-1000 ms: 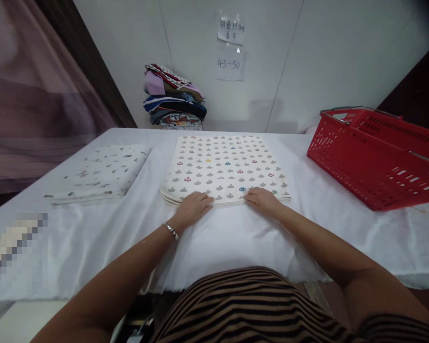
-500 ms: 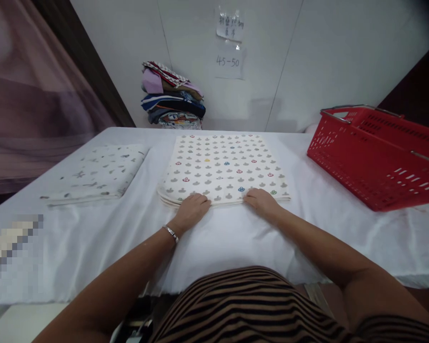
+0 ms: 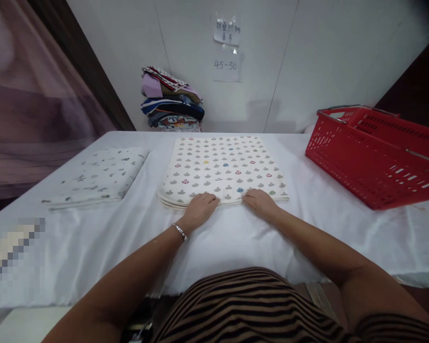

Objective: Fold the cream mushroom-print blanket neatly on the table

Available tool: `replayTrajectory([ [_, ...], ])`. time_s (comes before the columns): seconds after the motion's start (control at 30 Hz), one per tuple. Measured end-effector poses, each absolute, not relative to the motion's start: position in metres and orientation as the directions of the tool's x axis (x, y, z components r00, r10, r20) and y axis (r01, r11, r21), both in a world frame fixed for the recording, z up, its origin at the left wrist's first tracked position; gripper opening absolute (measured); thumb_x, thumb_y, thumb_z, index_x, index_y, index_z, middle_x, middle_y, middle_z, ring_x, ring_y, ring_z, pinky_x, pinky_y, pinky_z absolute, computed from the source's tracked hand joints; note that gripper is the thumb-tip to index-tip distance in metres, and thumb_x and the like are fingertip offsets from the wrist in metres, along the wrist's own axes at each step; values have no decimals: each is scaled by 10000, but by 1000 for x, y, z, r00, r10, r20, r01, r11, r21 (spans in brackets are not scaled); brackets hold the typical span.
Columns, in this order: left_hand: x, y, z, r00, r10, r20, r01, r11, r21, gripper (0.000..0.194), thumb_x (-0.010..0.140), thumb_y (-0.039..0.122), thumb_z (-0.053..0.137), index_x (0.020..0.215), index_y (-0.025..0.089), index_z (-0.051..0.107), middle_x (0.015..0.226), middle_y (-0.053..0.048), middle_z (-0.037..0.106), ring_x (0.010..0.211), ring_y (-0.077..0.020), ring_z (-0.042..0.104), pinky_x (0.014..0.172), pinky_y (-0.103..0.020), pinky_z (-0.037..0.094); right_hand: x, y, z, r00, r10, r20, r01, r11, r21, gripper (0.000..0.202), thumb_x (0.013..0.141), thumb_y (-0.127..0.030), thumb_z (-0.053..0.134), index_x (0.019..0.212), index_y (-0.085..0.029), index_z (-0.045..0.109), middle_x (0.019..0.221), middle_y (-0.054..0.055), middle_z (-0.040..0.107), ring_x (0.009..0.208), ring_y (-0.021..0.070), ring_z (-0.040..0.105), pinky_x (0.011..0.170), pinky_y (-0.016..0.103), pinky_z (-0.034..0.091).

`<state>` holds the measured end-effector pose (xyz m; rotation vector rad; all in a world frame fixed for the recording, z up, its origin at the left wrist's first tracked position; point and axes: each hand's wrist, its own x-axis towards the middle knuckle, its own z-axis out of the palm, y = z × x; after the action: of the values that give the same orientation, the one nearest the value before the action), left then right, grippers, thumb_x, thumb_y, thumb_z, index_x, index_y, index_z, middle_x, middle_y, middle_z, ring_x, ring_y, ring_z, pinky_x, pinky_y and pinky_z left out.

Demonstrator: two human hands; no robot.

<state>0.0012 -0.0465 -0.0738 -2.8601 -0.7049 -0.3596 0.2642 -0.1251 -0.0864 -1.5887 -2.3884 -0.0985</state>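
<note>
A cream cloth point(image 3: 221, 166) printed with small grey, red, blue and yellow shapes lies folded flat on the white-covered table point(image 3: 236, 243). Its near edge shows several layers, rounded at the left corner. My left hand point(image 3: 200, 208), with a silver bracelet at the wrist, has its fingers together on that near edge, left of the middle. On the same edge, further right, my right hand point(image 3: 260, 202) is closed with its fingertips at the cloth. A narrow gap separates the two hands.
Another folded white printed cloth point(image 3: 102, 174) lies at the left. A red basket point(image 3: 372, 162) stands at the right. Behind the table's far edge is a pile of folded fabrics point(image 3: 173, 102), against a wall with paper signs point(image 3: 227, 64).
My left hand has slid a little to the right along the near edge, closer to my right hand. My right hand and the cloth have hardly moved.
</note>
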Motion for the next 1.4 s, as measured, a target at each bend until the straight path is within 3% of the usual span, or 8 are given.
replayTrajectory([
  [0.2,6,-43,-77,846,460,269,501,-859,-107,200,898,149,431,934,183,624,929,-61,630,860,-193,542,705,-320,392,264,-125,-86,-415,864,284,899,437,-18,258,943,-202,416,970,-165,670,957,90,637,869,189,513,750,307,345],
  [0.37,5,-44,-78,838,452,305,499,-862,-95,208,905,148,424,905,182,629,900,-64,623,845,-193,538,702,-328,386,263,-120,-88,-372,857,357,921,390,24,265,926,-120,403,1027,-155,645,986,110,625,869,196,506,737,316,328],
  [0.67,4,-47,-83,868,398,296,445,-888,-113,206,913,148,411,890,178,613,879,-76,584,864,-205,504,723,-350,378,261,-127,-92,-440,841,315,892,448,49,266,941,-141,398,1001,-161,657,929,95,620,845,194,495,727,319,329],
  [0.97,2,-54,-74,910,350,220,395,-894,-211,207,908,119,380,921,155,584,893,-81,575,840,-208,497,731,-358,361,263,-126,-89,-477,840,257,877,475,72,257,931,-133,401,1025,-154,639,979,101,613,892,206,495,746,324,326],
  [1.2,11,-48,-73,892,410,192,440,-884,-157,237,840,31,383,848,142,592,850,-101,578,797,-211,527,749,-370,401,267,-130,-76,-539,818,202,842,532,90,278,920,-107,389,1114,-148,584,1023,108,598,900,198,492,738,319,320],
  [1.4,10,-42,-67,871,454,188,470,-882,-44,232,830,55,385,845,141,599,813,-83,582,747,-189,543,702,-338,432,266,-128,-80,-487,855,178,873,482,72,288,929,-132,375,1127,-145,584,1047,119,601,927,210,501,777,333,356],
])
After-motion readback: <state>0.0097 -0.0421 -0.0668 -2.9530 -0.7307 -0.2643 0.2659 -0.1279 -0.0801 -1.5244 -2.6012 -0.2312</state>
